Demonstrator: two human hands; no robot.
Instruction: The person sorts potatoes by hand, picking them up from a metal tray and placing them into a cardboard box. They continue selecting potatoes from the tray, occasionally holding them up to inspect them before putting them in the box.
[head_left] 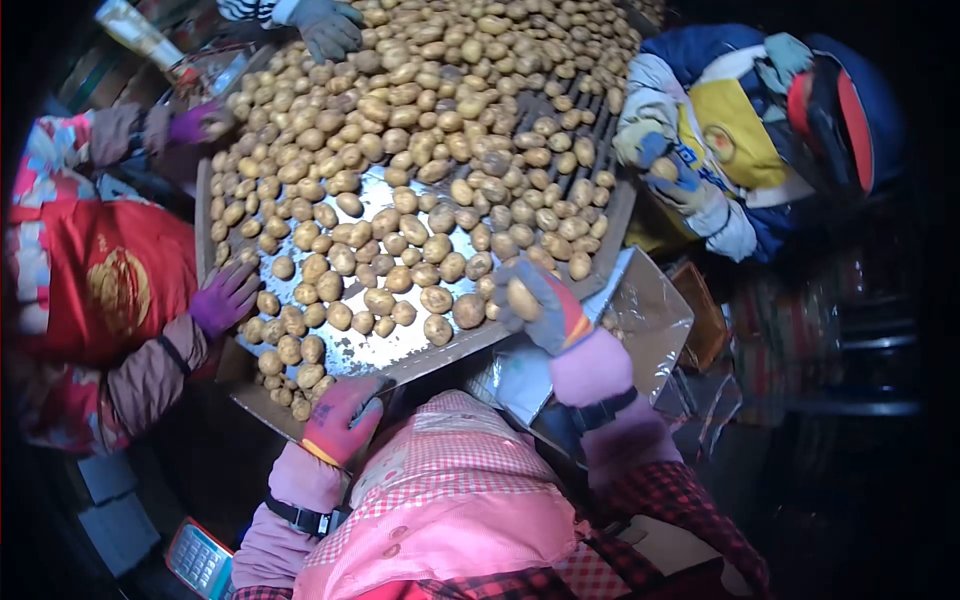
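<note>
My right hand (540, 303), in a grey and purple glove with an orange and yellow cuff, grips a potato (522, 300) over the front right edge of the sorting table (440, 357). My left hand (345, 415), in a pinkish glove, lies at the table's front rim beside a small group of potatoes (289, 350). Its thumb stands apart from the fingers and I see nothing in it; some fingers are partly hidden. Loose potatoes (430, 90) cover much of the table, heaped thickest at the far side. Bare metal shows between the nearer ones.
An open box lined with clear plastic (650, 320) stands right of the table. At left, a co-worker in a red apron (120, 280) has purple-gloved hands at the edge. Another person (740, 130) at right holds a potato. A third person's gloved hand (328, 28) is at the far side.
</note>
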